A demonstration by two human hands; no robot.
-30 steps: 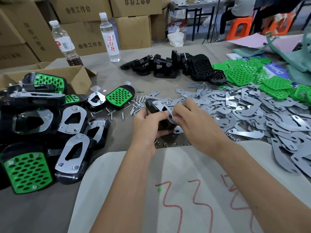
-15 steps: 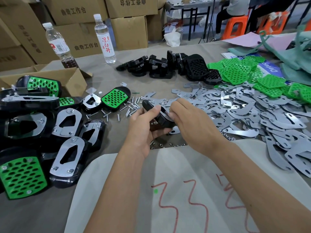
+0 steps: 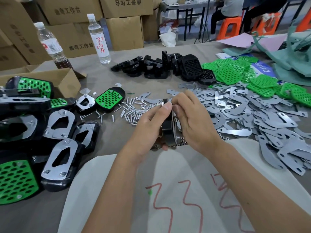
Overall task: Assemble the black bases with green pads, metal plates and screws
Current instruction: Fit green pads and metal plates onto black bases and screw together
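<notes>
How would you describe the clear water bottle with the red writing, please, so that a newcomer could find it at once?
Look to the far edge of the table, in front of the stacked cardboard boxes. Two bottles stand there; it is the right-hand bottle, upright, white-capped, with red characters down its label. The other bottle holds brown liquid at its bottom.

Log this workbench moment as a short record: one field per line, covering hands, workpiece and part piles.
left hand: grips the black base, held on edge above the table
right hand: fingers curled at the metal plate on the base's right face
loose screws: scattered on the table left of the hands
plate pile: spread to the right
green pads: heaped far right
bare bases: clustered at the back
finished pieces: stacked at left
</notes>
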